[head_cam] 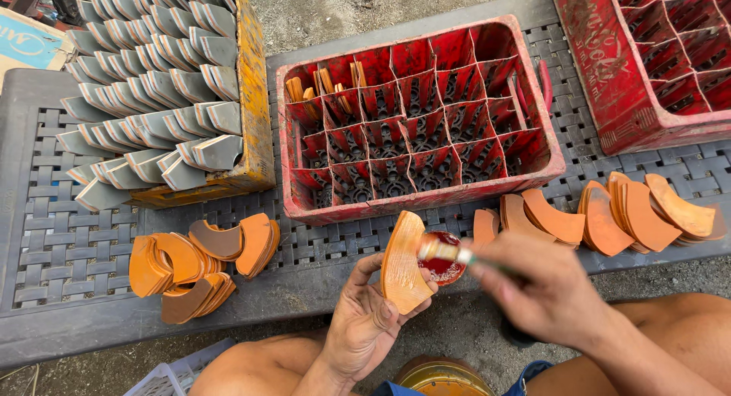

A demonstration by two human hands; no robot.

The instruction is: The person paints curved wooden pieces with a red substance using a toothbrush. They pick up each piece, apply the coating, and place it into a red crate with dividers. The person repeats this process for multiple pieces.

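Note:
My left hand (364, 320) holds a curved orange piece (401, 263) upright by its lower edge. My right hand (542, 289) grips a small brush (445, 252) whose tip is over a small round container of red paint (442, 268), just right of the held piece. A red divided crate (417, 114) stands just beyond, with a few orange pieces in its far-left cells. Orange curved pieces lie in a pile at the left (199, 263) and in a row at the right (609, 213).
A yellow crate (251, 99) packed with several grey curved pieces stands at the back left. A second red crate (647, 61) is at the back right. All rest on a dark woven plastic table (53, 236). A round tin (442, 377) sits between my knees.

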